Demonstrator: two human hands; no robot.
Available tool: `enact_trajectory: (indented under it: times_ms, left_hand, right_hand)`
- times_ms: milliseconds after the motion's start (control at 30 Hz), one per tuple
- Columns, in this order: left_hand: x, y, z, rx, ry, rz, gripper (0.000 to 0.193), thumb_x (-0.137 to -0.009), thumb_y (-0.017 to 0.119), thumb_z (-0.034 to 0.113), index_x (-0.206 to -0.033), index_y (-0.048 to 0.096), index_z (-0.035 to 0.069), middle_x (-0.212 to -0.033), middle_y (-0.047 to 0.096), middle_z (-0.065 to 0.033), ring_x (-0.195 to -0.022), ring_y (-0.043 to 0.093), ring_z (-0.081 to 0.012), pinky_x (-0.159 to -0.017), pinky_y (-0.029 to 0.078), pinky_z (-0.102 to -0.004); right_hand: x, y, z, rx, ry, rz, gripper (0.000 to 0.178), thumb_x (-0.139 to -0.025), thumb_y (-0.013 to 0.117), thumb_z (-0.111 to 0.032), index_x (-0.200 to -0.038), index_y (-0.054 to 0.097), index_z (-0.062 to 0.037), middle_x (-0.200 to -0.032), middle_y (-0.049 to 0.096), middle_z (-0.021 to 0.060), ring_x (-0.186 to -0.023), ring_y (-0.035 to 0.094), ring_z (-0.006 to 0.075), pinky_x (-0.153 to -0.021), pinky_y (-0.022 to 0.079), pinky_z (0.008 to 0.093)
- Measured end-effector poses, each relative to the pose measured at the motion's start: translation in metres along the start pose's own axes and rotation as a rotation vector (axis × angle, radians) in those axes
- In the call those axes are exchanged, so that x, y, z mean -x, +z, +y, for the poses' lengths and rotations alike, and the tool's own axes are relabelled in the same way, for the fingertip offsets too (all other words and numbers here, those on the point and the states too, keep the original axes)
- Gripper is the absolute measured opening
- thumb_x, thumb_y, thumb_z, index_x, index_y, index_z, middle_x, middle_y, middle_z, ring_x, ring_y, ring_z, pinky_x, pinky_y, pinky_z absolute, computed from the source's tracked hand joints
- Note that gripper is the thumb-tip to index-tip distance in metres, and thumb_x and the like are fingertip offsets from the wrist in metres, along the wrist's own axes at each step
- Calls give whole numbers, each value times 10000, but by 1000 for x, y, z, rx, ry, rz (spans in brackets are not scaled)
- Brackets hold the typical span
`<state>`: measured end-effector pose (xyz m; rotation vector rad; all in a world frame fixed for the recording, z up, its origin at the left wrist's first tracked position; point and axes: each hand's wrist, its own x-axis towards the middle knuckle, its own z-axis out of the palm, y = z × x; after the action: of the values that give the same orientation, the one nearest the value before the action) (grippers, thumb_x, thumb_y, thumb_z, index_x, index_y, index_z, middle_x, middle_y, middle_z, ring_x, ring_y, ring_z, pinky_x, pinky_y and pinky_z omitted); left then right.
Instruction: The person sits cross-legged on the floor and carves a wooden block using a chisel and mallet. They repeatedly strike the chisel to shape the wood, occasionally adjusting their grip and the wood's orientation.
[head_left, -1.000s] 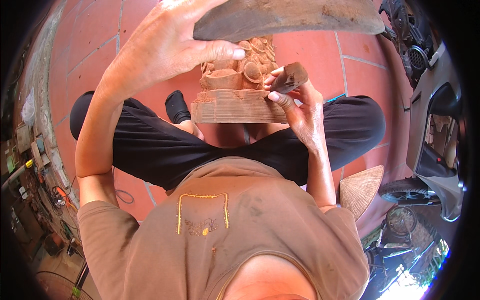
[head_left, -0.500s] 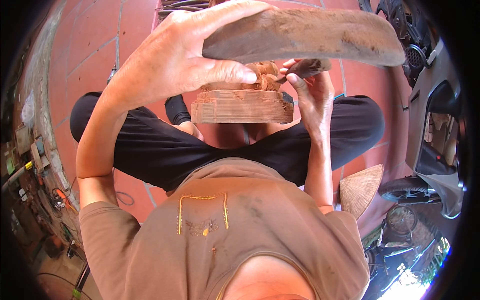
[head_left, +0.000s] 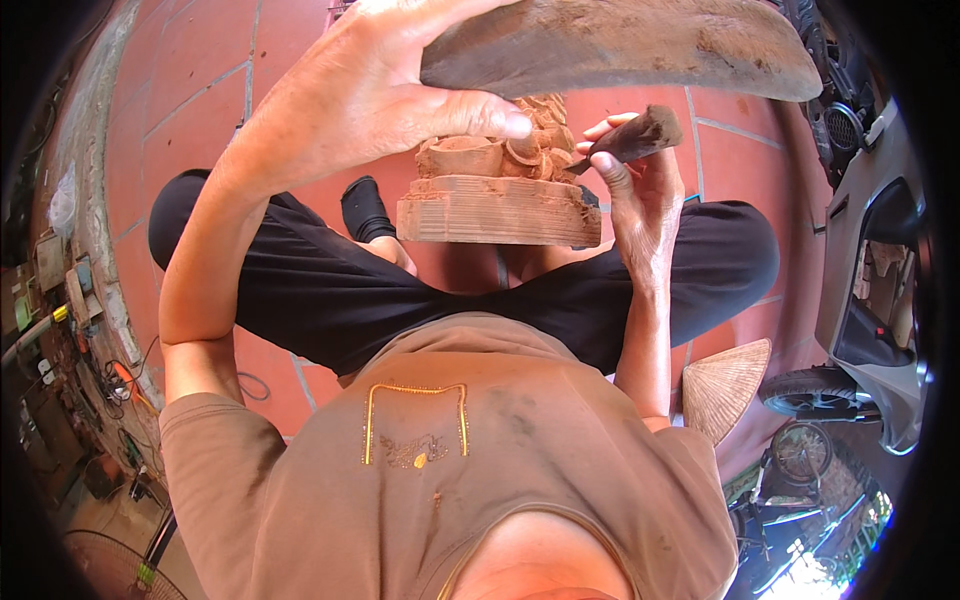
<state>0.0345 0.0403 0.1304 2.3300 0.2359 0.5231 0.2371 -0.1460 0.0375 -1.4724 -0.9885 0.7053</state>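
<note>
My left hand (head_left: 365,105) is closed round one end of a long, worn wooden mallet (head_left: 625,50), which stretches to the right above the work. Below it stands a reddish-brown wood carving (head_left: 465,158) with rounded shapes on a thick, ridged base (head_left: 500,212), between my folded legs. My right hand (head_left: 650,205) pinches a chisel (head_left: 648,135) with a dark handle, its thin blade pointing left to the carving's right side. Whether the chisel's edge touches the wood I cannot tell. The mallet and left thumb hide part of the carving's top.
Red floor tiles (head_left: 195,85) spread around me. At right stand a motorbike (head_left: 875,250) and a woven conical hat (head_left: 725,388). Along the left edge lie cluttered tools and cables (head_left: 120,375). A fan (head_left: 115,570) shows at the lower left.
The mallet has risen in my left hand, away from the chisel. The chisel's handle now shows more fully and leans a little farther right. The whole view has shifted slightly.
</note>
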Motion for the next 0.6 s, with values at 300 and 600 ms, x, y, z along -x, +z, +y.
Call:
enact_trajectory:
  times_ms: [300,600]
  left_hand:
    - [-1,-2,1,3,-34,2,818,-800,872,236,-1470,468,-4,-1298,664,-218,-1148,682,-286,-1010,533,-383]
    - [3,-2,-3,4,-27,5,831,-789,878,226,-1475,466,2,-1279,675,-210,-1132,688,-283,-1002,538,-381]
  right_hand:
    - [8,23,-13,16,56,-310,405,-916,733,-28,-1285,569,5,-1116,697,98,-1058,681,179,-957,549,345]
    - [0,10,-4,56,37,-116,387,-924,718,0,-1275,555,6,-1104,702,110,-1020,702,196,-946,563,353]
